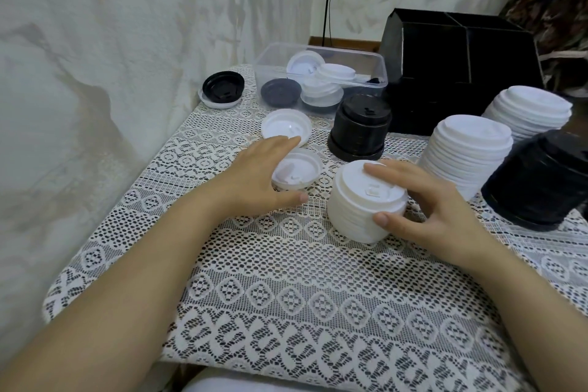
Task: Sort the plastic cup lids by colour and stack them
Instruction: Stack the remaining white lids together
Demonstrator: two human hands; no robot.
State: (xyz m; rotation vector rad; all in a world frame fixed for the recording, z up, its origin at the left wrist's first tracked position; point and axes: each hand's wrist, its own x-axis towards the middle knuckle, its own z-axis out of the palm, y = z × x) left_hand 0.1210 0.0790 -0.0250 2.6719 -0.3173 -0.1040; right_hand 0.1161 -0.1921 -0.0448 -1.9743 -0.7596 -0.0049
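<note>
Roughly two-thirds done, by my read. Sorted so far: short white stack (366, 200) at centre frame, tall white stack (467, 153) to its right, far white stack (528, 111) behind that, centre black stack (361, 127), and right black stack (541, 178) at the right edge of the frame. Right hand (423, 200) is grasping the short white stack, thumb on its side wall and index finger across the top. Left hand (264, 175) is released, with straight fingers laid over a loose white lid (299, 169) just left of that stack and nothing clamped yet. Still to sort: that lid, a second white lid (286, 126) just above it, a black lid (222, 89) sitting in a white one at upper left, and the mixed lids in the clear tub (321, 79) at upper centre. Edges: the black-in-white pair is close to the worktop (286, 296) left edge. The right black stack sits tight beside the tall white stack, so a wide sweep there risks a knock. Best open room is the lace stretch at lower centre, between the forearms. The black divider box (461, 57) closes off the upper right.
</note>
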